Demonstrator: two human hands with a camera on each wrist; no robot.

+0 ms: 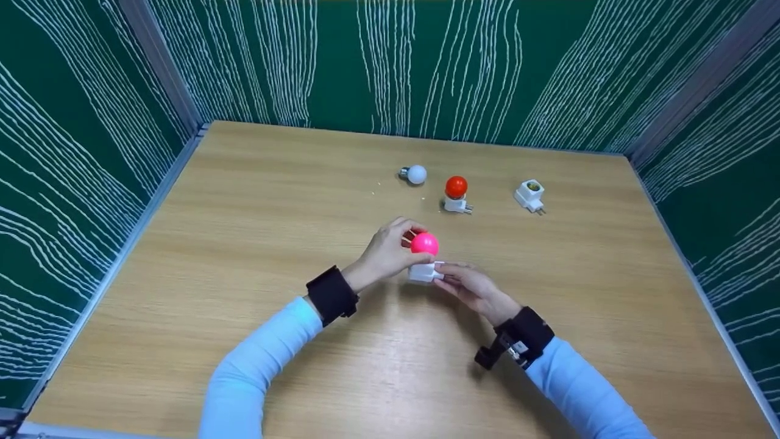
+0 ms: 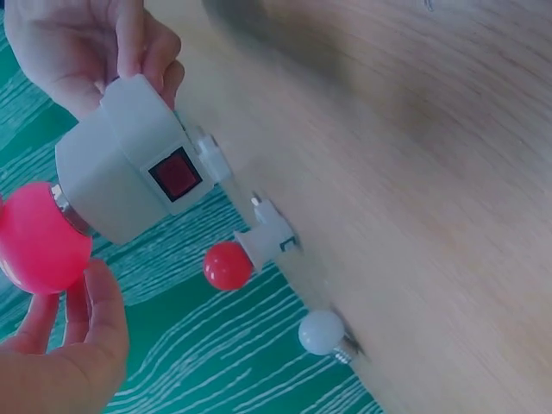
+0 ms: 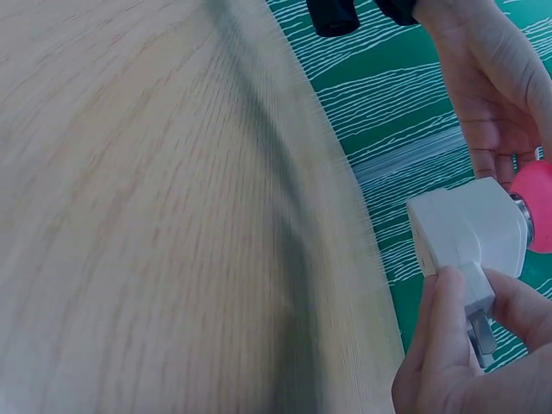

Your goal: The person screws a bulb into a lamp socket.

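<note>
A pink light bulb (image 1: 425, 243) sits with its metal base in the mouth of a white plug-in lamp socket (image 2: 95, 172). My left hand (image 1: 388, 250) holds the bulb's round glass between fingertips and thumb. From the other side, my right hand (image 1: 472, 289) pinches the socket at its plug end, where flat metal prongs (image 3: 482, 335) show in the right wrist view. On one face of the socket is a dark red switch (image 2: 176, 175). Both pieces are held up over the table, with a shadow beneath.
Farther back on the wooden table (image 1: 274, 201) stands a red bulb (image 1: 456, 186) in a second white socket (image 1: 456, 205). A white bulb (image 1: 417, 175) lies on its side to the left of it. To the right is another white socket (image 1: 529, 195), bulbless. Green white-streaked walls (image 1: 341, 67) enclose the table.
</note>
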